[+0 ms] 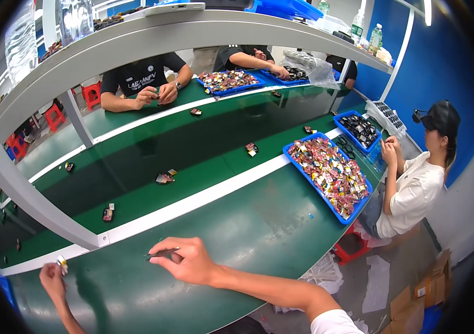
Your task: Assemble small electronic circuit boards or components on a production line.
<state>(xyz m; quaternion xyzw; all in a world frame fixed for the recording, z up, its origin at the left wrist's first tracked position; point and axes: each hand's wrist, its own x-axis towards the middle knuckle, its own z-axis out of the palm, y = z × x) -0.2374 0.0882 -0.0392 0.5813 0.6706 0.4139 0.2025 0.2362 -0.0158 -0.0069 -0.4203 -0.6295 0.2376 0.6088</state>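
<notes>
My left hand (53,280), at the lower left over the green bench, pinches a small part with white and yellow faces (62,261) between its fingertips. Some way to the right, my right hand (187,260) is closed on a thin dark tool that looks like tweezers (156,255), its tip pointing left. The two hands are apart, both just above the green worktop (237,222). Nearest beyond them on the belt lies a small dark assembly with a pale piece (108,212).
A blue tray (354,210) heaped with small coloured parts stands at the right. Behind it is a tray of black pieces (361,131). Along the green belt (203,150) lie several small assemblies. A grey post (75,222) rises left of centre. Co-workers sit opposite and at right.
</notes>
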